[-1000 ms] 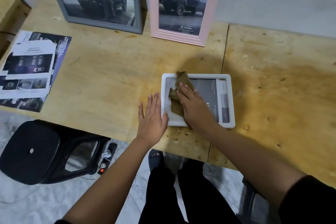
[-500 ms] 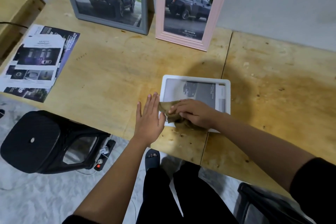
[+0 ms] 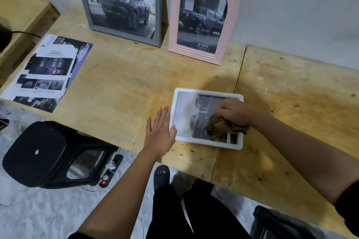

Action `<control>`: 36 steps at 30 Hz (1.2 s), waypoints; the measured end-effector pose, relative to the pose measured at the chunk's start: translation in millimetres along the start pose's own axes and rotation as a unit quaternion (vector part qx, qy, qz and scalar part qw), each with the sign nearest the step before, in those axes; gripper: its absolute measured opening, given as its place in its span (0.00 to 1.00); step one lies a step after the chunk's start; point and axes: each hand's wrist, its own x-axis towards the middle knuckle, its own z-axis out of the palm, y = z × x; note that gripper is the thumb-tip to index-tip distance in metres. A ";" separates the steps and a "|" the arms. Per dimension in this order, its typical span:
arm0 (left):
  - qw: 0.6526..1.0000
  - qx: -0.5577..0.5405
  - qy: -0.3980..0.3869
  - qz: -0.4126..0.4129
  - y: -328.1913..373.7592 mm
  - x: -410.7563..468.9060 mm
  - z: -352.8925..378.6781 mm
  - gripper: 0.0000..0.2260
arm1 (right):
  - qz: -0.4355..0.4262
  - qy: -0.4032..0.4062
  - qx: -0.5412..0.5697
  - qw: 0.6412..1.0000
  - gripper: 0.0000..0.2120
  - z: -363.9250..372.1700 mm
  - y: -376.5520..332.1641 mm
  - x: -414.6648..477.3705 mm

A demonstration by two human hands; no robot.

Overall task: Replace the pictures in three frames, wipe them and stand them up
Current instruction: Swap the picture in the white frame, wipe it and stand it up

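A white rectangular frame [image 3: 181,106] lies flat on the wooden table [image 3: 120,87] with a car picture under its glass. My right hand [image 3: 233,111] presses a crumpled olive-brown cloth [image 3: 219,128] on the right part of the glass. My left hand [image 3: 160,133] lies flat on the table, fingers spread, thumb touching the frame's left edge. A grey frame [image 3: 124,4] and a pink arched frame [image 3: 204,17], both with truck pictures, stand leaning against the wall at the back.
Several car brochure pages [image 3: 46,72] lie at the table's left. A black plastic stool [image 3: 44,153] stands on the floor beside the table, with a power strip [image 3: 110,172] under it. A wooden box [image 3: 21,17] sits at the far left.
My right hand has slid the cloth from the frame's left and lower-left part across to its right side. My left hand has stayed at the frame's left edge.
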 end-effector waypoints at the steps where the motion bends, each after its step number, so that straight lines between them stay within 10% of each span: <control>1: 1.000 0.000 -0.001 0.001 -0.4 -0.2 0.1 0.26 | -0.014 0.060 0.017 0.998 0.19 1.5 -4.5 1.7; 4: 1.000 0.003 -0.002 0.008 -3.0 0.0 0.9 0.26 | -0.093 0.184 0.012 0.978 0.16 23.6 -29.9 8.4; 14: 1.000 -0.005 -0.011 -0.004 2.9 0.3 -5.0 0.26 | -0.103 0.043 -0.040 0.993 0.19 13.2 4.8 -18.5; 21: 0.999 -0.045 0.019 -0.020 14.0 22.0 -16.9 0.28 | -0.025 0.395 0.000 0.918 0.14 -20.1 -32.6 10.9; 27: 0.996 -0.038 0.079 -0.024 21.3 31.4 2.1 0.24 | -0.054 0.196 -0.197 0.959 0.22 43.3 -41.5 65.5; 36: 0.993 -0.029 0.095 -0.055 26.6 31.4 8.5 0.23 | -0.029 0.244 -0.175 0.953 0.16 25.9 -14.4 45.5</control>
